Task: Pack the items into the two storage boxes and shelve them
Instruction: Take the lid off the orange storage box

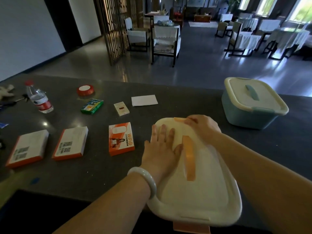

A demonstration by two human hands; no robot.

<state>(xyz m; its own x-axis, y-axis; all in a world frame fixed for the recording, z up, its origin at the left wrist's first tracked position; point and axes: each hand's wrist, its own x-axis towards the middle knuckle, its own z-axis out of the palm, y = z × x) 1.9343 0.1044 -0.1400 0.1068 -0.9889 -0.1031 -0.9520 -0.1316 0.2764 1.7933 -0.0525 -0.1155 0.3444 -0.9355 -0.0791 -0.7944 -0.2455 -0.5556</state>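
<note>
A cream-lidded storage box with an orange handle [199, 188] sits at the table's near edge. My left hand [162, 147] lies flat on its lid, fingers spread. My right hand [200, 124] curls over the far orange latch of that lid. A second box, teal with a cream lid [251, 102], stands closed at the far right. Loose on the dark table lie three orange-and-white boxes [120, 138] [70, 143] [27, 147], a green packet [92, 106], a small white card box [121, 108], a red tape roll [85, 90] and a white envelope [144, 100].
A water bottle [39, 98] stands at the far left beside a white cloth [6, 92]. Beyond the table's far edge is open floor with chairs [164, 41] and a wooden screen [114, 27].
</note>
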